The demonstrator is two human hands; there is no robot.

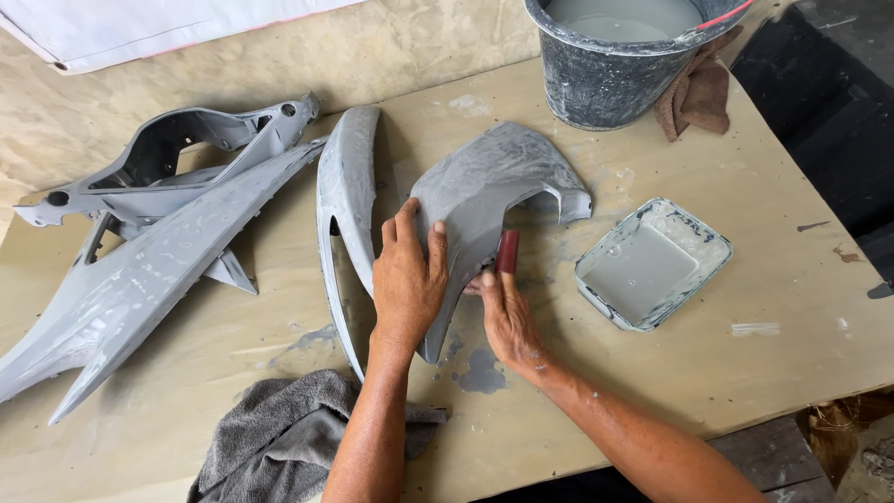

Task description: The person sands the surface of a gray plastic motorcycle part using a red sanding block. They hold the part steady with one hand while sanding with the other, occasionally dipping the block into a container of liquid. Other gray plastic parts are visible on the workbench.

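**Wet sanding, mid-frame**

Left hand [408, 279] flat on the grey panel [489, 191], fingers spread, pressing it to the board [745, 186] at centre frame. Right hand [507, 317] pinched around a small dark-red pad [507, 251], held against the panel's lower right edge. Panel wet and streaked, grey slurry pooled on the board just below.

Just left, touching or nearly so: a long curved trim [340, 205]. Further out at left of frame, a pile of larger grey fairings [140, 270]. Right of centre, a shallow tray [647, 265] of cloudy water, near the right hand. Top of frame, a bucket [615, 65] with a brown rag [698, 93] beside it. Bottom left, a grey towel [279, 438].

Risks, by judgement: slick panel on a slick board, so a hard push could skid it out from under the palm. Pad working right at a thin edge, so too much pressure there could cut through the primer. A wide elbow swing might clip the tray and spill it.
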